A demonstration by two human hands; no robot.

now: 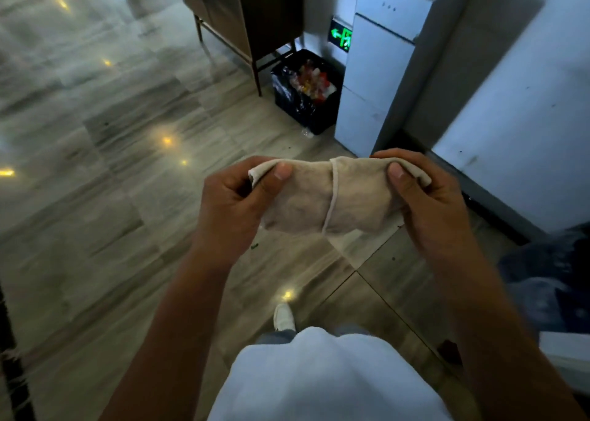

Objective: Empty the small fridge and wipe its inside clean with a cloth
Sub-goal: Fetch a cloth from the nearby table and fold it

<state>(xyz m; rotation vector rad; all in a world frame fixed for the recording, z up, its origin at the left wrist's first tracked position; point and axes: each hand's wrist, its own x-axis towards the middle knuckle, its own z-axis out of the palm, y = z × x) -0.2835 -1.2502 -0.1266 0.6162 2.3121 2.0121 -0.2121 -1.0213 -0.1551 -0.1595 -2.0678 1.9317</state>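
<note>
So the biggest thing in view was the floor (105, 152), grey streaky tiles all shiny with little ceiling light reflections on it. Then the white wall (526, 107) along the right side, with a tall white appliance (380, 69) standing against it, doors closed as far as I could tell. Honestly couldn't say if that was the fridge or something else. Left of it was a dark wooden cabinet (242, 14) on thin legs, and squeezed between the two sat a black bin (306, 101) with a bag liner and colourful trash piled in it. A green lit exit sign (341, 35) sat low on the wall just behind the bin.

Closer in, the person stood in a white shirt (322, 379), one white shoe (284, 316) poking out below.

The cloth (322, 197), beige and folded over, was held up in front of the chest, stretched between both hands. The left hand (233, 203) pinched its left end, thumb on top, fingers curled behind. The right hand (427, 197) pinched the right end the same way.
</note>
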